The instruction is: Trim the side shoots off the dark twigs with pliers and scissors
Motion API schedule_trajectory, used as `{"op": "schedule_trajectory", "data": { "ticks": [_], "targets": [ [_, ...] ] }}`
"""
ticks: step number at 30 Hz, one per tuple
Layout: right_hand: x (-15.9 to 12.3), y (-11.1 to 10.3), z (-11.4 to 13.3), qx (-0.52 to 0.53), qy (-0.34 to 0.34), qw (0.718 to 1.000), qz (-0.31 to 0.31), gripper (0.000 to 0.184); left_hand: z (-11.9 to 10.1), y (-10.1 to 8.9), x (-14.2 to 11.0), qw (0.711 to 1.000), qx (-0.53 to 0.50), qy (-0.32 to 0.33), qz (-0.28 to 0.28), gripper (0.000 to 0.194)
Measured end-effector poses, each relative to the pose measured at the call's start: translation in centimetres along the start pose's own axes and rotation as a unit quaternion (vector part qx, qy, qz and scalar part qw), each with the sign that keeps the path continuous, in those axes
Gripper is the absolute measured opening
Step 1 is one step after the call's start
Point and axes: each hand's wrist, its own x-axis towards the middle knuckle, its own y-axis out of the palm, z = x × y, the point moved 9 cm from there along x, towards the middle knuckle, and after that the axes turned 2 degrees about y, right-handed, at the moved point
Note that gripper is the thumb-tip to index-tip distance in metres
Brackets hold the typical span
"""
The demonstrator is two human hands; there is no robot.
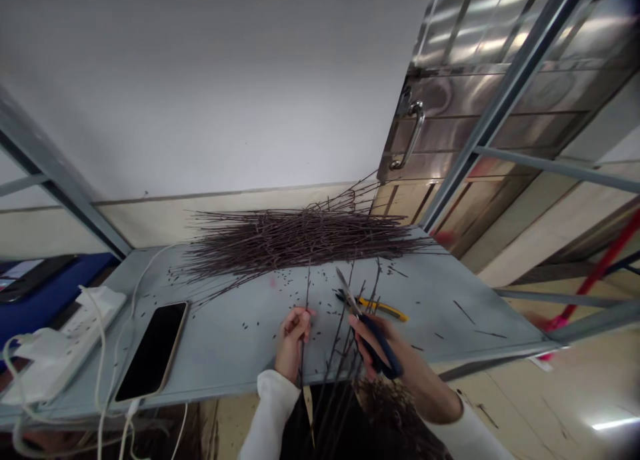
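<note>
My left hand (294, 333) is closed around one thin dark twig (307, 283), which stands nearly upright over the front of the shelf. In my right hand (390, 353) is a pair of scissors (377, 343) with dark handles, its blades pointing up and left. Several more twigs (334, 347) run between my hands and down past the shelf's front edge; whether my right fingers also grip some of them, I cannot tell. Yellow-handled pliers or cutters (387, 308) lie just behind the scissors. A large heap of dark twigs (300, 237) lies along the back.
A phone (153, 350) with a cable lies at the left of the grey metal shelf (225, 340). Beside it is a white power strip (65, 343) with plugs. Small dark bits are scattered about. Metal posts (505, 107) rise at both sides, and a metal door (450, 100) stands behind.
</note>
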Motion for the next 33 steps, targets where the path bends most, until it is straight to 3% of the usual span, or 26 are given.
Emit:
{"op": "schedule_trajectory", "data": {
  "ticks": [8, 14, 18, 29, 33],
  "targets": [
    [-2.6, -3.1, -2.5, 0.020, -0.049, 0.991, -0.120, 0.051, -0.1, 1.2, 0.1, 0.993, 0.111, 0.023, 0.041, 0.030],
    [-4.3, -3.0, -4.6, 0.056, -0.032, 0.986, -0.152, 0.049, -0.1, 2.1, 0.2, 0.973, 0.216, 0.041, 0.063, 0.030],
    [-4.6, -2.6, -4.4, 0.058, -0.037, 0.987, -0.143, 0.048, 0.2, 2.8, 0.0, 0.965, 0.248, 0.042, 0.079, 0.027],
    [-3.9, -2.0, -6.1, 0.087, -0.056, 0.984, -0.148, 0.047, 1.3, 2.8, 0.2, 0.972, 0.214, 0.013, 0.102, 0.033],
    [-4.0, -2.0, -4.9, 0.073, -0.071, 0.983, -0.151, 0.051, 1.0, 2.3, 0.2, 0.981, 0.166, -0.007, 0.100, 0.034]
  ]
}}
